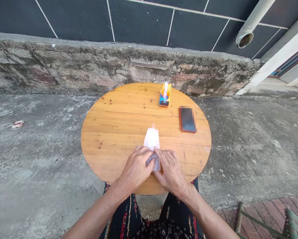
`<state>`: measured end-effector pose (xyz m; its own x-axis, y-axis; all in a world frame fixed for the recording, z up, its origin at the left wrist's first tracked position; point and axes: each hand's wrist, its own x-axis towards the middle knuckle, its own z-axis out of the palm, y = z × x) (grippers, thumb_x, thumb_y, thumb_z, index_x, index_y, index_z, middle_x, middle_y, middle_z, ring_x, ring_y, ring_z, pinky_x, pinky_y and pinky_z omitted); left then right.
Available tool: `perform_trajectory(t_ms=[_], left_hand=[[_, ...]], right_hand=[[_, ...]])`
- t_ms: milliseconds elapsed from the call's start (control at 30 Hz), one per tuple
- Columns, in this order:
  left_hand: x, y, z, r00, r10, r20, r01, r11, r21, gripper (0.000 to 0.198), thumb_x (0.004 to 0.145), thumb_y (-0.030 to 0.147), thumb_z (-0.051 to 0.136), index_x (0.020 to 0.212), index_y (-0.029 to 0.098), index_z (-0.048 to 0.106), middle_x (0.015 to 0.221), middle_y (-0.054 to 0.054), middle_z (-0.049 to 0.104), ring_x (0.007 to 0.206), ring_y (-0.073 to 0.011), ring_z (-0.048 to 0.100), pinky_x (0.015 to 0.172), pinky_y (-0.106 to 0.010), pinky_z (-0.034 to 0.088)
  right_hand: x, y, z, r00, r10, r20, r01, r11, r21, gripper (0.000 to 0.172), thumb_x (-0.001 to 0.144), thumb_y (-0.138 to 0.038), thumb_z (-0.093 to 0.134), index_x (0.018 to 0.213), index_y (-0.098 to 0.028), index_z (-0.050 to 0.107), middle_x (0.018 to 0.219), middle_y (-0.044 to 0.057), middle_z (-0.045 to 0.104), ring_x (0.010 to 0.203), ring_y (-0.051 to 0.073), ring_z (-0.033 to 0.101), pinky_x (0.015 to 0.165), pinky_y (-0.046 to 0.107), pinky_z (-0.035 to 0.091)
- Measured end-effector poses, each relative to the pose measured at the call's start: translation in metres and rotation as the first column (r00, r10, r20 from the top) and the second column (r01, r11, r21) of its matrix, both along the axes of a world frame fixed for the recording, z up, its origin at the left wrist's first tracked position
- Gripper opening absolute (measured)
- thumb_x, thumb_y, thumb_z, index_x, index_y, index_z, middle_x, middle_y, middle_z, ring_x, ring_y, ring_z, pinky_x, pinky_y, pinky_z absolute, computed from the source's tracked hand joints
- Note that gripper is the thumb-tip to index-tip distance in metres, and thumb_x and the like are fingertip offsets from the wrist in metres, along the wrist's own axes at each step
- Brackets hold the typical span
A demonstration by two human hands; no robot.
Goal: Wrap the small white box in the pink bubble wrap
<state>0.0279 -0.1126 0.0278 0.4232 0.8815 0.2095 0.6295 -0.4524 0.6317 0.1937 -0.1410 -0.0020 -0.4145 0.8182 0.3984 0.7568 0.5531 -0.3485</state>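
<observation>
A small white plastic packet (152, 138) lies on the round wooden table (114, 132), its far end pointing away from me. My left hand (136, 169) and my right hand (171, 171) meet at the packet's near end. Both hands pinch that end with closed fingers, thumbs close together. The near part of the packet is hidden under my fingers.
A yellow and blue tape dispenser (165, 94) stands at the table's far edge. A dark phone (187, 119) lies to its right. A stone ledge (114, 66) and a dark tiled wall are behind, with concrete floor all round. A green metal chair (263, 222) stands at lower right.
</observation>
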Motion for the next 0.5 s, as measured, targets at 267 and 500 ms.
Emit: perform_trajectory(t_ms=[267,500], left_hand=[[-0.003,-0.014,-0.007,0.996,0.019,0.084,-0.016,0.999,-0.037,0.022,0.087,0.014,0.054,0.102,0.020,0.069,0.100,-0.005,0.067,0.098,-0.0213,0.058,0.087,-0.038,0.049],[-0.007,-0.010,-0.008,0.995,-0.007,0.100,0.004,0.999,0.035,0.025,0.087,0.016,0.053,0.104,0.022,0.070,0.097,-0.005,0.066,0.095,-0.0204,0.058,0.083,-0.035,0.049]], right_hand=[[0.009,-0.003,0.008,0.998,0.068,-0.005,-0.069,0.994,-0.087,0.075,0.077,-0.012,0.055,0.145,-0.015,0.025,0.113,0.014,0.064,0.099,0.028,0.058,0.091,0.049,0.044],[0.009,0.001,0.017,0.998,0.065,0.005,-0.063,0.989,-0.136,0.062,0.078,-0.014,0.057,0.137,-0.017,0.036,0.111,0.012,0.065,0.097,0.026,0.061,0.090,0.046,0.045]])
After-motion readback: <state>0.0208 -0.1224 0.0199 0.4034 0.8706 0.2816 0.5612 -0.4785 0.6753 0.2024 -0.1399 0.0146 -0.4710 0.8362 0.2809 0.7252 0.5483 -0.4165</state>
